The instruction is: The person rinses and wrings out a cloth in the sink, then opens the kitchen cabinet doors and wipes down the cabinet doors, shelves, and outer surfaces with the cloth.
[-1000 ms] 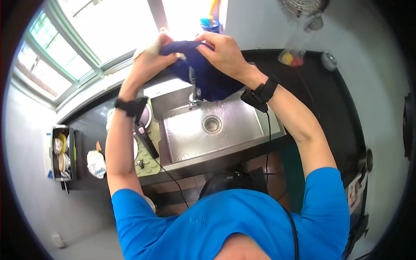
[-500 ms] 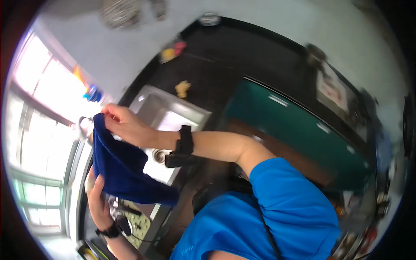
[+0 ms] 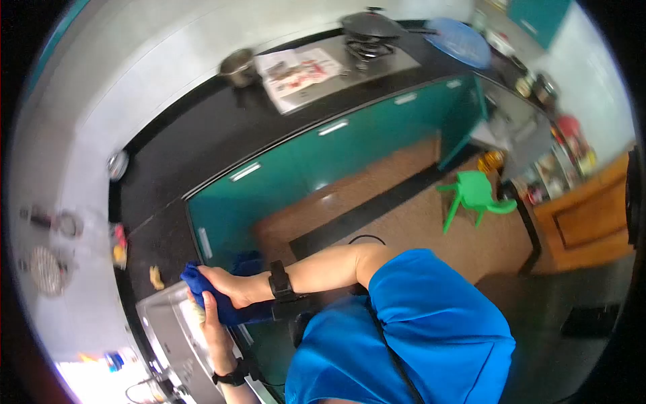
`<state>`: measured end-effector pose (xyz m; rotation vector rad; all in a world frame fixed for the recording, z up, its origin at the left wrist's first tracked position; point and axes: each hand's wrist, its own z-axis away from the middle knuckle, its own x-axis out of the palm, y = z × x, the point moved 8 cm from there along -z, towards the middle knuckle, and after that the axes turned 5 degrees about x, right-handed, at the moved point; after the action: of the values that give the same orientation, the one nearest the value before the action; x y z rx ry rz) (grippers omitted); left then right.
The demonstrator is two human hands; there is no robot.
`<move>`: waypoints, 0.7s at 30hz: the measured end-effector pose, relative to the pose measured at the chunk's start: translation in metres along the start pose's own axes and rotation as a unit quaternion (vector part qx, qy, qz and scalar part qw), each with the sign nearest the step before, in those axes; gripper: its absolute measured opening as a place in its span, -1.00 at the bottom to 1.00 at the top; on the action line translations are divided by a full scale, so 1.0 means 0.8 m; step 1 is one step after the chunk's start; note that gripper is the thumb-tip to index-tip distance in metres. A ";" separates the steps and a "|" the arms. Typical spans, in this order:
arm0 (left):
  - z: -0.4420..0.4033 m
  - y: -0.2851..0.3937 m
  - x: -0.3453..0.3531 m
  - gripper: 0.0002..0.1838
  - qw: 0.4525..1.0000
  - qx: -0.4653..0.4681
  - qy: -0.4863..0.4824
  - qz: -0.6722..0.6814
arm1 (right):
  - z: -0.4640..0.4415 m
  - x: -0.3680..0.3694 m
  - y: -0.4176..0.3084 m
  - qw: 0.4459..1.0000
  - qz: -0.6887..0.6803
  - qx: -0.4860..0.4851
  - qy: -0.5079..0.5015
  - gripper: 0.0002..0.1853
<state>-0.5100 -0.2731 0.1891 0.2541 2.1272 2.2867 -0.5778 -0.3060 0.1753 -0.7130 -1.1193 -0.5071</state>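
A dark blue cloth is bunched between my two hands, over the front edge of the sink. My right hand is closed on its upper part. Just below, my left hand grips the cloth with the thumb pointing up along it. Part of the cloth hangs beside my right wrist. Black straps are on both wrists. On the dark counter by the sink lies a small yellowish piece.
A green stool stands on the floor. Along the counter are a pot, printed paper, a black pan on the stove and a blue round cover. Green cabinets run below.
The view has swung right from the window and sink to the stove side. The cloth, earlier spread out between my hands, is now gathered up, and my hands are closer together.
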 end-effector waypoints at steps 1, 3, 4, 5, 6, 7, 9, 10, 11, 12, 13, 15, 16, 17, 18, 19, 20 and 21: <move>-0.012 -0.007 0.031 -0.35 1.000 0.001 -0.029 -0.001 | 0.009 -0.021 -0.016 0.999 -0.012 -0.029 0.008 -0.53; -0.037 -0.024 0.068 -0.35 0.994 0.031 -0.104 -0.029 | 0.036 -0.057 -0.084 0.933 0.179 -0.306 0.065 -0.51; -0.048 -0.030 0.093 -0.35 0.988 0.043 -0.143 -0.036 | 0.065 -0.071 -0.112 0.849 0.289 -0.426 0.118 -0.49; -0.057 -0.038 0.114 -0.34 0.981 0.053 -0.182 -0.043 | 0.084 -0.089 -0.121 0.838 0.273 -0.449 0.145 -0.49; -0.072 -0.054 0.128 -0.32 0.969 0.073 -0.219 -0.091 | 0.104 -0.099 -0.130 0.826 0.266 -0.471 0.157 -0.47; -0.073 -0.061 0.154 -0.28 0.959 0.085 -0.232 -0.140 | 0.129 -0.112 -0.139 0.814 0.264 -0.489 0.167 -0.45; -0.072 -0.094 0.205 -0.22 0.934 0.076 -0.338 -0.093 | 0.199 -0.125 -0.145 0.772 0.296 -0.533 0.180 -0.43; -0.062 -0.105 0.230 -0.21 0.918 0.070 -0.375 -0.106 | 0.232 -0.136 -0.145 0.757 0.311 -0.521 0.241 -0.43; -0.053 -0.109 0.258 -0.19 0.900 0.068 -0.414 -0.120 | 0.265 -0.143 -0.145 0.737 0.325 -0.511 0.300 -0.42; -0.034 -0.112 0.284 -0.19 0.893 0.033 -0.431 -0.123 | 0.297 -0.143 -0.144 0.719 0.339 -0.523 0.308 -0.45; -0.023 -0.120 0.303 -0.21 0.879 0.025 -0.433 -0.196 | 0.333 -0.153 -0.143 0.666 0.386 -0.526 0.361 -0.45; -0.001 -0.121 0.365 -0.26 0.856 0.037 -0.480 -0.191 | 0.394 -0.190 -0.139 0.590 0.477 -0.462 0.459 -0.61; 0.014 -0.120 0.397 -0.30 0.837 0.043 -0.513 -0.188 | 0.432 -0.188 -0.139 0.580 0.463 -0.481 0.466 -0.70; 0.031 -0.122 0.429 -0.34 0.817 0.051 -0.544 -0.184 | 0.472 -0.191 -0.137 0.569 0.450 -0.501 0.472 -0.72; 0.051 -0.117 0.463 -0.37 0.807 0.036 -0.559 -0.186 | 0.506 -0.195 -0.134 0.523 0.503 -0.482 0.491 -0.65; 0.069 -0.114 0.493 -0.40 0.798 0.021 -0.571 -0.188 | 0.548 -0.194 -0.128 0.549 0.481 -0.493 0.474 -0.60; 0.078 -0.129 0.526 -0.47 0.790 0.048 -0.589 -0.162 | 0.594 -0.194 -0.121 0.541 0.470 -0.485 0.502 -0.54; 0.101 -0.120 0.562 -0.51 0.772 0.080 -0.601 -0.192 | 0.637 -0.199 -0.112 0.531 0.460 -0.476 0.529 -0.48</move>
<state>-0.9539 -0.1334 0.1501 0.8814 1.4119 1.0908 -1.0167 0.0104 0.1814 -1.4871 0.8923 -0.4423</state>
